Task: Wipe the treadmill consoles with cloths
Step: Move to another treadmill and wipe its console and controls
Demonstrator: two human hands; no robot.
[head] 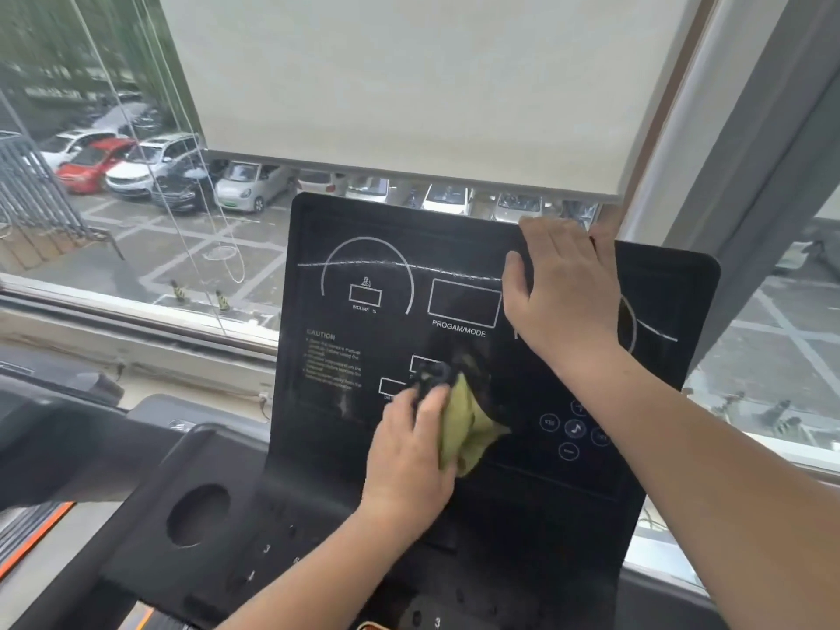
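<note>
From where I stand, the wiping is in hand but not finished, as far as I can judge. The console [327, 247] looks dark and fairly even around the cloth. A pale line crosses the panel well above the gripping hand, through the incline dial and on to the far right side. I cannot tell whether it is a smear or a reflection from the window. Down and to the left of the grip, the round cup holder [197, 516] and the lower deck with its numbered keys show no sign either way. The task speaks of several consoles, and only this one is plainly in view.

The left hand [409, 452] has its fingers curled round a bunched yellow-green cloth [468, 434] and presses it against the lower middle of the panel. The loose end of the cloth spills out to the right of the knuckles. Up and to the right of that grip, the right hand [563, 293] lies flat on the panel, fingers straight and spread, tips reaching the top edge. It holds nothing and seems to steady the panel. The round music buttons [575, 428] sit just right of the cloth, untouched.
</note>
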